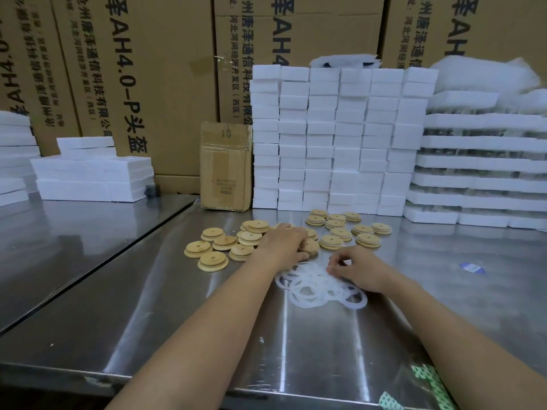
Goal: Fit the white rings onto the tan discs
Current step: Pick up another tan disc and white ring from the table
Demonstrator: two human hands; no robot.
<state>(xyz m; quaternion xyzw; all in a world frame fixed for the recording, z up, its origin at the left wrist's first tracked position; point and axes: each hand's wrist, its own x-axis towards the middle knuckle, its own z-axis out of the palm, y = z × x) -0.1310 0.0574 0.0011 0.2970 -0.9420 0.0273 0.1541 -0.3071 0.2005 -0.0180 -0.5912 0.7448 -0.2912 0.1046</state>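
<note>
Tall printed cartons [148,69] wall off the back, and a steel table [296,350] runs out in front of them. White foam blocks [340,143] stand stacked at its far edge beside a small brown box [226,167]. The tan discs [213,260] lie scattered mid-table, and the white rings [305,294] sit in a tangled heap nearer the person. The left hand [282,242] is curled round one disc [310,247] — the right hand [361,270] pinches at the top of the ring heap.

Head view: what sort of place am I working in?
Likely a warehouse packing or assembly bench: printed shipping cartons behind, stacked white foam blocks, and batches of tan discs on a steel table.
</note>
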